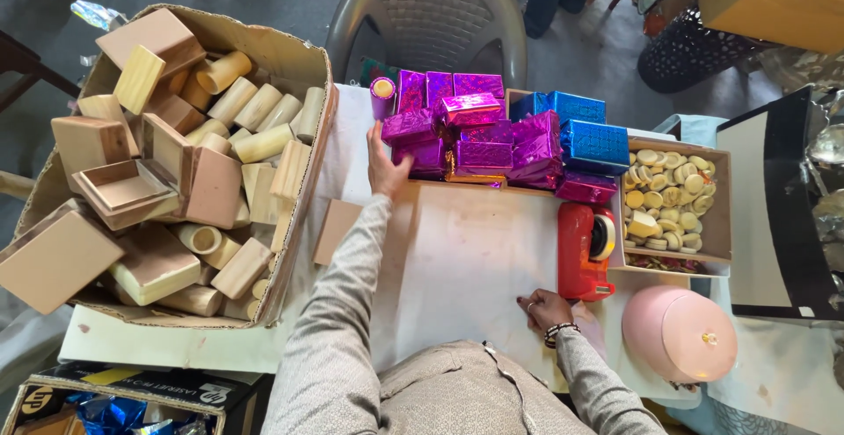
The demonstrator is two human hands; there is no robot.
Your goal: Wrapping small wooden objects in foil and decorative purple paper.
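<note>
Purple foil boxes (pixel 457 132) sat stacked just beyond the fingertips of the left hand (pixel 384 164), which was stretched well forward over the white work sheet (pixel 479 250). The nearest box (pixel 410 127) lay a little ahead and to the thumb side of those fingers (pixel 376 136), its long axis running across the reach, left to right. A purple cylinder (pixel 382 97) stood upright straight ahead of the fingertips, at the near-left corner of the stack. The left fingers were straight and held loosely together, flat and open, gripping nothing; whether they touched the nearest box or stopped just short of it could not be told. The right hand (pixel 545 308) rested far back, close to the body, fingers curled down on the sheet and empty, with a red tape dispenser (pixel 584 250) just beyond its knuckles. So the left hand was much the nearer to the stack. Blue foil boxes (pixel 580 132) lay past the purple ones, away from the left fingers. Behind the left wrist, on its outer side, a small brown board (pixel 336 228) lay flat beside a carton (pixel 308 61) of bare wooden boxes and tubes.
</note>
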